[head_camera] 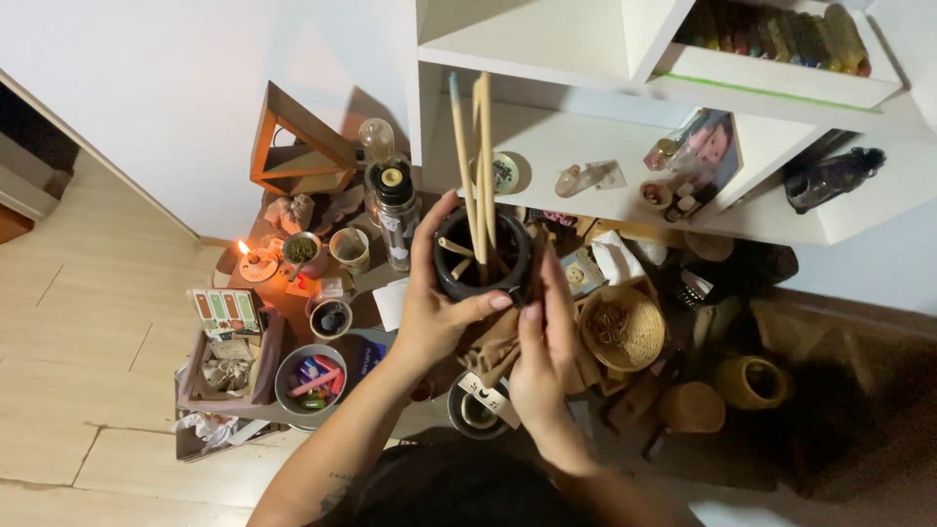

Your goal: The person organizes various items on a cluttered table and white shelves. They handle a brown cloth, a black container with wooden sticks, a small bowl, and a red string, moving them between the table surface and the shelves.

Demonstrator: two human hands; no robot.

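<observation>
My left hand (434, 307) is wrapped around a black round holder (480, 256), lifted above a low cluttered table. Several long pale sticks (475, 161) stand upright in the holder and rise in front of the white shelf. My right hand (547, 356) is at the holder's right side, its fingertips touching the rim and lower wall. Under both hands lies a brown cloth (498, 346) and a dark cup with a paper tag (478, 405).
A lit candle (256, 262) burns at the table's left. Around it stand small cups, a metal bowl of coloured pieces (310, 379), a wooden tray (229, 366), a woven basket (622, 327), a yellow pot (750, 381) and a glass bottle (395, 210). White shelves (586, 146) hang above.
</observation>
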